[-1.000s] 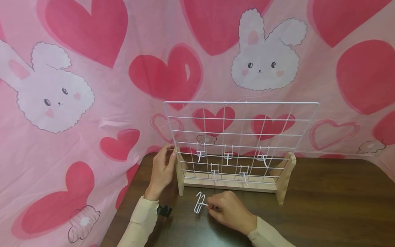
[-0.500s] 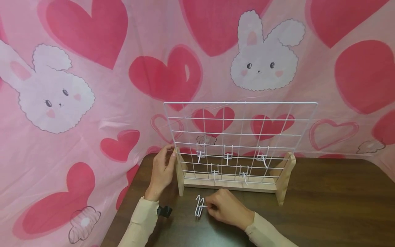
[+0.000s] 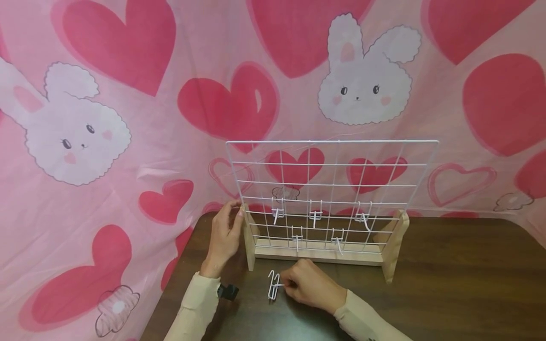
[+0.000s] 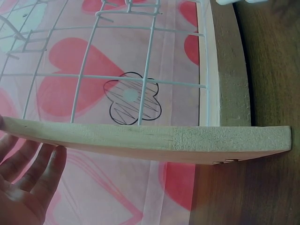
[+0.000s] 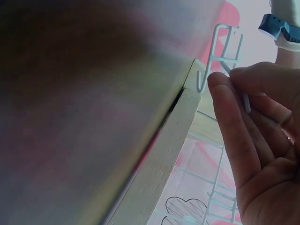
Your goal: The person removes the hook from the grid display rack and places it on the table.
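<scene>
My right hand (image 3: 313,286) pinches a white wire display hook (image 3: 274,286) by its prong, low over the table in front of a rack. In the right wrist view, thumb and forefinger meet on the prong, and the hook's (image 5: 224,59) bent wire frame points away from the palm. The rack has a white wire grid panel (image 3: 332,141) between wooden uprights. My left hand (image 3: 223,234) touches the top of the left upright (image 3: 249,244). In the left wrist view, its straight fingers (image 4: 56,168) lie along that board's outer face; the thumb is hidden there.
Several similar hooks hang on the grid in two rows, among them a middle one (image 3: 315,216). A wooden base bar (image 3: 320,256) joins the uprights. The brown table (image 3: 465,274) extends to the right. Pink cloth (image 3: 298,109) with hearts and rabbits hangs behind.
My right hand has shifted slightly left and away from me with the hook, which has turned to stand more upright in view. The left hand stays on the upright.
</scene>
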